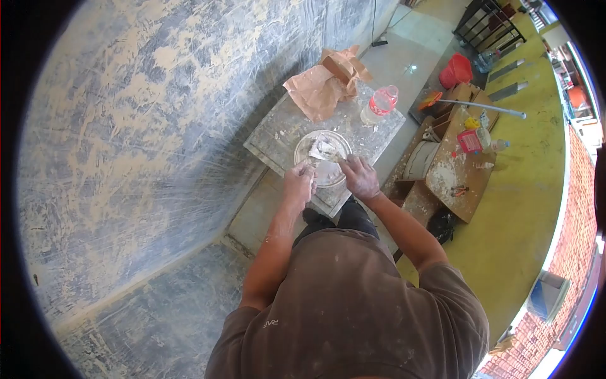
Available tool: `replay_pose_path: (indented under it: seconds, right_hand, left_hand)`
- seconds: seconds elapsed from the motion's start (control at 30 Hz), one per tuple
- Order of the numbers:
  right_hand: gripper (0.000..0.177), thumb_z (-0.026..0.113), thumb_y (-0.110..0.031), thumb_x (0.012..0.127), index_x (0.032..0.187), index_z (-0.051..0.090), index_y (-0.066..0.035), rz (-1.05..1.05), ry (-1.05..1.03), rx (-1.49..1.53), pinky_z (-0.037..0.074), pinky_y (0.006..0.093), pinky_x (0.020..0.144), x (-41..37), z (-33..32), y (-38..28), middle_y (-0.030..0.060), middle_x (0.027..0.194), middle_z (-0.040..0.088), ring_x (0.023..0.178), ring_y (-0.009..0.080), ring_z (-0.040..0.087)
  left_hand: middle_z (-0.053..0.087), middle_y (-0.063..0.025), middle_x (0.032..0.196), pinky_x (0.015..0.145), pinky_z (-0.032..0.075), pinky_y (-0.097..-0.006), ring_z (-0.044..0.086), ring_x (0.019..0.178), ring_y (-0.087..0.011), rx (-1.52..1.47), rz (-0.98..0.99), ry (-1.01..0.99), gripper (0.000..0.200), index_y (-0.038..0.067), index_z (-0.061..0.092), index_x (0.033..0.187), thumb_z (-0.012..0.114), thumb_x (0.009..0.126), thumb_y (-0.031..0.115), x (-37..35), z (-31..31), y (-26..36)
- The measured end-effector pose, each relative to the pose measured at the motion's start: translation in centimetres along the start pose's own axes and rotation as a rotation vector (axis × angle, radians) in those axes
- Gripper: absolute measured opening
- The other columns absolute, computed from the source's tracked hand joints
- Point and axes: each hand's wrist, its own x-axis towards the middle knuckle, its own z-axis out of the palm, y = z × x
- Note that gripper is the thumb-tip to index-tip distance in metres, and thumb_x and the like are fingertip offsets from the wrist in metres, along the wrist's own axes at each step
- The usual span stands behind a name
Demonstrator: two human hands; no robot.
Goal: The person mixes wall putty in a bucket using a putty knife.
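A round, pale container with white material in it stands on a dusty grey table. My left hand, smeared with white, is closed at the container's near left side; what it holds is too small to make out. At the near right side, my right hand is closed too, its fingertips at a small tool whose shape is unclear. White paste lies between the hands, towards the far side of the container.
Crumpled brown paper and a bottle with a red label stand farther back on the table. A patchy plastered wall rises at the left. To the right are a littered wooden cabinet and a red bucket.
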Motion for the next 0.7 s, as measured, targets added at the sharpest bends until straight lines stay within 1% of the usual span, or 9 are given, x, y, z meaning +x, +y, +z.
replay_pose_path:
  seconds: [0.23,0.3,0.37,0.43,0.47,0.5,0.57,0.63,0.7]
  right_hand:
    - [0.042,0.061,-0.008,0.074,0.116,0.065,-0.012,0.051,-0.103,-0.04,0.056,0.0371,0.071,-3.5,-2.3,1.2,0.0083,0.11,0.059,0.093,0.0263,0.063]
    - [0.04,0.062,-0.009,0.074,0.113,0.066,-0.012,0.073,-0.128,-0.035,0.057,0.0383,0.073,-3.6,-3.3,1.7,0.0083,0.109,0.059,0.092,0.0265,0.063]
    - [0.033,0.063,-0.008,0.079,0.111,0.067,-0.01,0.174,-0.121,0.066,0.056,0.0403,0.075,-3.0,-4.1,1.3,0.01,0.107,0.062,0.093,0.0285,0.064]
    - [0.025,0.063,-0.007,0.084,0.109,0.067,-0.008,0.387,-0.017,0.38,0.056,0.0387,0.076,-0.6,-5.5,0.0,0.0136,0.105,0.064,0.09,0.0322,0.065]
    - [0.021,0.062,-0.009,0.092,0.113,0.064,-0.005,0.327,0.059,0.535,0.054,0.0338,0.074,0.7,-5.2,0.0,0.0114,0.098,0.066,0.084,0.0263,0.066]
    - [0.021,0.062,-0.009,0.092,0.113,0.064,-0.005,0.328,0.064,0.538,0.054,0.0338,0.074,1.1,-4.6,-0.8,0.0114,0.098,0.066,0.084,0.0263,0.066]
    - [0.022,0.06,-0.012,0.096,0.116,0.06,-0.002,0.746,0.04,1.261,0.051,0.0293,0.073,1.6,-2.7,-2.0,0.0061,0.093,0.064,0.08,0.0158,0.062]
    - [0.025,0.06,-0.015,0.098,0.118,0.056,0.0,0.716,-0.073,1.323,0.048,0.0272,0.075,1.5,0.3,-1.9,0.0034,0.09,0.061,0.083,0.0093,0.057]
    - [0.024,0.06,-0.015,0.098,0.115,0.057,0.001,0.683,-0.064,1.307,0.049,0.0286,0.077,0.0,2.3,-2.0,0.0045,0.09,0.062,0.084,0.0111,0.058]
  left_hand:
    - [0.056,-0.0017,0.072,0.042,0.04,-0.0246,0.048,0.049,-0.0089,-0.051,-0.019,0.024,0.013,0.002,0.062,0.092,0.054,0.099,0.011,0.6,0.0,-1.8]
    - [0.056,-0.0017,0.071,0.042,0.039,-0.0246,0.048,0.049,-0.0089,-0.123,-0.005,0.05,0.014,0.002,0.061,0.091,0.055,0.099,0.012,1.2,-1.5,-1.3]
    - [0.056,-0.0021,0.07,0.042,0.039,-0.0248,0.048,0.049,-0.0089,-0.133,0.04,0.083,0.015,0.001,0.061,0.09,0.056,0.098,0.012,1.2,-2.0,-0.4]
    - [0.056,-0.002,0.067,0.041,0.038,-0.0251,0.048,0.049,-0.009,-0.098,0.053,0.04,0.016,0.001,0.062,0.089,0.056,0.098,0.012,0.9,-2.6,-0.1]
    - [0.054,-0.0016,0.065,0.041,0.038,-0.025,0.048,0.049,-0.009,-0.094,0.087,0.064,0.017,0.001,0.062,0.086,0.055,0.098,0.012,0.6,-2.2,-0.2]
    - [0.054,-0.0016,0.065,0.041,0.038,-0.025,0.048,0.049,-0.009,-0.09,0.089,0.064,0.017,0.001,0.062,0.086,0.055,0.098,0.012,0.1,-1.8,0.0]
    - [0.054,-0.001,0.067,0.04,0.036,-0.0245,0.048,0.049,-0.0082,-0.109,0.102,0.088,0.017,0.001,0.06,0.085,0.055,0.098,0.011,-0.8,-0.8,0.5]
    - [0.053,-0.0011,0.066,0.04,0.035,-0.0242,0.048,0.048,-0.0083,-0.185,0.116,0.054,0.019,0.001,0.059,0.083,0.055,0.098,0.011,-1.7,0.1,1.0]
    - [0.053,-0.0011,0.065,0.04,0.035,-0.0239,0.047,0.048,-0.0083,-0.261,0.133,0.031,0.02,0.001,0.058,0.081,0.055,0.098,0.011,-2.0,-0.2,0.7]
